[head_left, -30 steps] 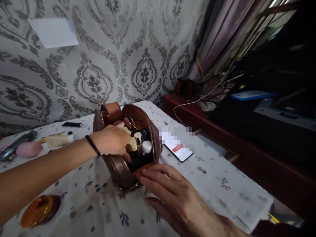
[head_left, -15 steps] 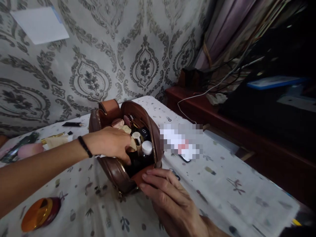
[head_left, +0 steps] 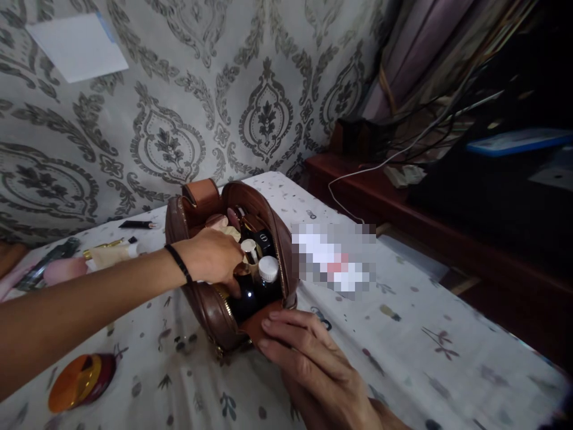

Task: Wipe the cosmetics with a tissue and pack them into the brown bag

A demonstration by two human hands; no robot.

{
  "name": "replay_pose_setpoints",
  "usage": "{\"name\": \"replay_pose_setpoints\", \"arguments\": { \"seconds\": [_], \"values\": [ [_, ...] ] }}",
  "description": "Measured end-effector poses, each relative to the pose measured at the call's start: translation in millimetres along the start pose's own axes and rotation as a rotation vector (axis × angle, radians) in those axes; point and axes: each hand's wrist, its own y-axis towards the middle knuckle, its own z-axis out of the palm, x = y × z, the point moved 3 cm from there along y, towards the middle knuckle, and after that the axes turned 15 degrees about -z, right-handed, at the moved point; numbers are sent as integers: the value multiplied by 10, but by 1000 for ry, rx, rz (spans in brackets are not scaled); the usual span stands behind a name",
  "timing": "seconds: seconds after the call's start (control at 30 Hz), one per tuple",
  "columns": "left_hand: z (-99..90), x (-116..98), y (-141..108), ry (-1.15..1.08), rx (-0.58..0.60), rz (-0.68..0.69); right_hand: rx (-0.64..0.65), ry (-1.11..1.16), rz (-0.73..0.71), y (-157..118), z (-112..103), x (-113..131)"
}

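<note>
A brown leather bag [head_left: 206, 313] stands unzipped on a white patterned cloth, filled with bottles and cosmetics. My left hand [head_left: 217, 257] reaches inside over its left edge, beside a cream-capped bottle [head_left: 249, 251]; its fingertips are hidden among the contents, so what they hold cannot be made out. My right hand [head_left: 313, 358] pinches the orange-brown leather tab [head_left: 260, 322] at the bag's near end. Inside, on the right, are a white-capped dark bottle [head_left: 268, 270] and a black item with a round logo [head_left: 263, 242].
An orange and dark red round container [head_left: 83, 382] lies at the lower left. A black tube [head_left: 136, 224], a pink item [head_left: 66, 270] and a cream tube [head_left: 110, 257] lie left of the bag. A blurred white object [head_left: 331, 260] is on the right, near a dark red wooden ledge [head_left: 358, 185].
The view has shifted slightly. My left hand has moved a little deeper to the right in the bag, and a shiny dark round surface now shows by its fingers. My right hand keeps its hold.
</note>
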Motion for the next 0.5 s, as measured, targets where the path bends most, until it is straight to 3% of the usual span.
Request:
{"name": "replay_pose_setpoints", "arguments": {
  "seconds": [0.2, 0.5],
  "values": [
    [3, 39, -66, 76, 75, 24, 29, 4, -11, 3, -18, -11],
    [-27, -125, -49, 256, 92, -53, 49, 14, -43, -35, -44, -19]
  ]
}}
